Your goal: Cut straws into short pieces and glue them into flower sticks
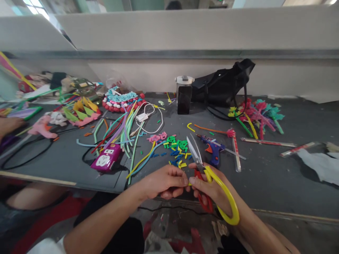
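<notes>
My right hand [212, 187] grips a pair of scissors [209, 176] with one yellow and one red handle, blades apart and pointing up and away. My left hand [166, 181] is closed in a pinch right beside it, fingertips touching my right fingertips over a tiny yellow piece [189, 184]. Both hands hover at the near edge of the grey table [265, 176]. Just beyond them lies a pile of small cut foam bits [178, 151] in green, blue and yellow.
A blue glue gun [213, 148] lies right of the bits, with glue sticks [235, 153] beside it. Long foam strips [124, 134], a magenta power strip [106, 160], a phone [184, 99], a black bag [225, 84] and foam flowers [254, 114] lie farther out. Another person's hand [9, 124] is at the left.
</notes>
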A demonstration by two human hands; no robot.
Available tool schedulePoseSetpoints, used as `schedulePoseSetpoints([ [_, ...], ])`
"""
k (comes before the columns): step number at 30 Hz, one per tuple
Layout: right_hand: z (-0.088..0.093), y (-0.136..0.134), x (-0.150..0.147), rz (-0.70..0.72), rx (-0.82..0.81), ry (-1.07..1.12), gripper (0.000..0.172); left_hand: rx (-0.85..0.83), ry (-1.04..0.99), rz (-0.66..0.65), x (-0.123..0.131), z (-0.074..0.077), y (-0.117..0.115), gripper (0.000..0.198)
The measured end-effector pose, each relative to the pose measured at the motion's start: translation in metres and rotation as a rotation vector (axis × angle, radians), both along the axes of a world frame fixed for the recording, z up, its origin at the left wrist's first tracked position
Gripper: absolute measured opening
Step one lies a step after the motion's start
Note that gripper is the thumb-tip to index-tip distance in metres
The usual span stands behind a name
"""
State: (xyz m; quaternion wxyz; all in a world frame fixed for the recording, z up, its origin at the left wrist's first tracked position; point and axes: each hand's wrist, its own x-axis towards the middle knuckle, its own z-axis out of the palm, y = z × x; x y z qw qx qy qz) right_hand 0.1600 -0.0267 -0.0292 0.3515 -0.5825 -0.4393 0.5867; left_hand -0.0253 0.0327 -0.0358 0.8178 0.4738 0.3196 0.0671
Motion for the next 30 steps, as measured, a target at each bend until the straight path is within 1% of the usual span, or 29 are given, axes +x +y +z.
schedulePoseSetpoints([
  [3, 0.003, -0.003, -0.002, 0.006, 0.005, -0.014, 0.054, -0.079, -0.034, -0.017, 0.002, 0.000, -0.003, 0.027],
  [6, 0.006, -0.006, -0.003, -0.014, 0.042, -0.021, 0.045, -0.114, -0.039, -0.017, 0.002, 0.001, -0.002, 0.031],
  [10, 0.006, -0.008, 0.000, -0.006, 0.117, -0.092, 0.039, -0.060, 0.032, 0.025, -0.001, 0.005, 0.001, 0.039],
  [13, 0.001, -0.008, 0.002, 0.017, 0.190, -0.167, 0.037, 0.006, 0.050, -0.001, -0.003, 0.006, -0.001, 0.035],
  [15, -0.003, -0.008, 0.003, 0.032, 0.219, -0.215, 0.036, 0.028, 0.035, -0.034, -0.003, 0.006, -0.003, 0.030],
  [17, -0.006, -0.009, 0.002, 0.034, 0.234, -0.247, 0.035, 0.037, 0.027, -0.039, -0.002, 0.005, -0.005, 0.027],
  [20, -0.007, -0.010, 0.001, 0.037, 0.243, -0.233, 0.036, 0.047, 0.035, -0.046, -0.002, 0.004, -0.006, 0.028],
  [23, -0.003, -0.011, -0.002, 0.022, 0.215, -0.178, 0.038, 0.053, 0.037, -0.070, -0.002, 0.005, -0.006, 0.031],
  [25, 0.000, -0.012, -0.004, -0.014, 0.188, -0.133, 0.040, 0.060, 0.022, -0.047, -0.003, 0.005, -0.007, 0.031],
  [30, 0.000, -0.011, 0.001, -0.110, 0.146, -0.039, 0.051, 0.080, 0.003, 0.129, -0.003, 0.006, -0.007, 0.029],
])
